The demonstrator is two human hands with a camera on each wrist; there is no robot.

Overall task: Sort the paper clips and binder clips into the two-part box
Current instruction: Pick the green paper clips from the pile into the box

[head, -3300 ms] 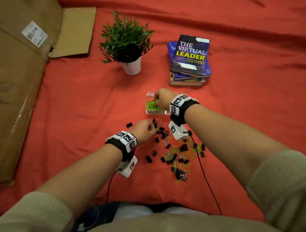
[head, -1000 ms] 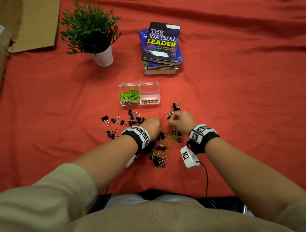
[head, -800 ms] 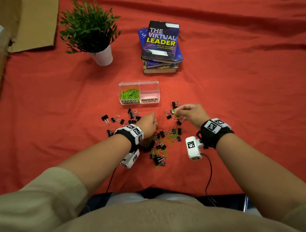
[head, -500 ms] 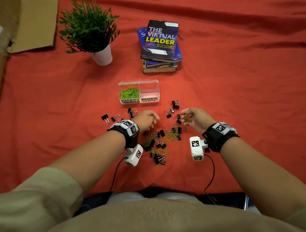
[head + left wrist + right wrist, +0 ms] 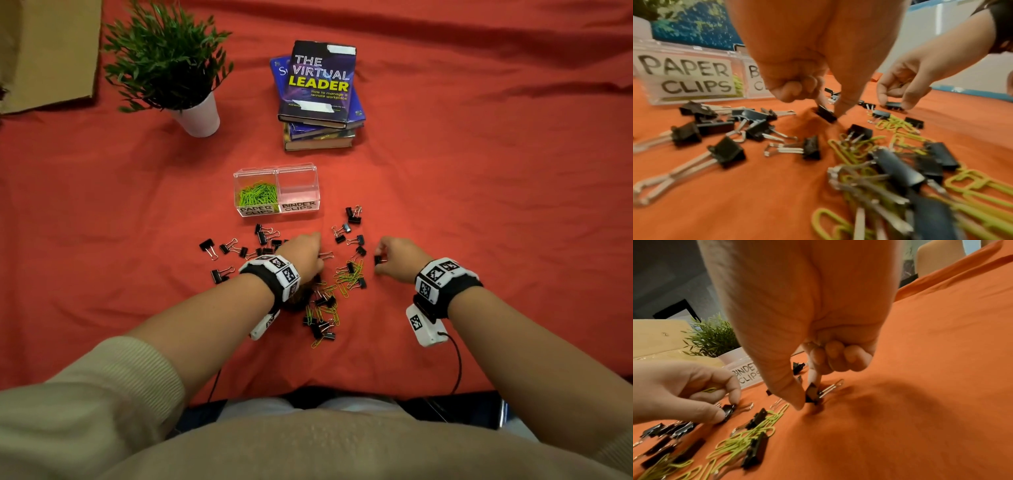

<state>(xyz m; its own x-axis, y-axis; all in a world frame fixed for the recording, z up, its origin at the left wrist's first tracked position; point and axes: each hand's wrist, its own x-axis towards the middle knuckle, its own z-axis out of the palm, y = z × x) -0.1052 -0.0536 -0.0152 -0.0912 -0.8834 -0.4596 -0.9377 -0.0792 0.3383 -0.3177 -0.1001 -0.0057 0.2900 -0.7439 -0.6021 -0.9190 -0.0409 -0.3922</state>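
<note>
The clear two-part box (image 5: 298, 174) stands on the red cloth. Its left half, labelled PAPER CLIPS, holds green paper clips (image 5: 257, 194); the BINDER CLIPS half looks empty. In front of it lie black binder clips (image 5: 263, 236) and a mixed pile with green paper clips (image 5: 347, 275). My left hand (image 5: 319, 257) (image 5: 828, 112) pinches a black binder clip (image 5: 825, 115) that rests on the cloth; a green paper clip (image 5: 710, 390) shows in its palm. My right hand (image 5: 376, 262) (image 5: 809, 396) pinches another binder clip (image 5: 812, 393) (image 5: 377, 259) at the pile's right edge.
A potted plant (image 5: 171, 65) stands at the back left and a stack of books (image 5: 318, 92) behind the box. Cardboard (image 5: 48, 51) lies at the far left. Bare red cloth (image 5: 496, 222) stretches to the right.
My right hand left the box, came back to the pile, swung right and dropped onto a binder clip. My left hand shifted a little forward and pinched one too.
</note>
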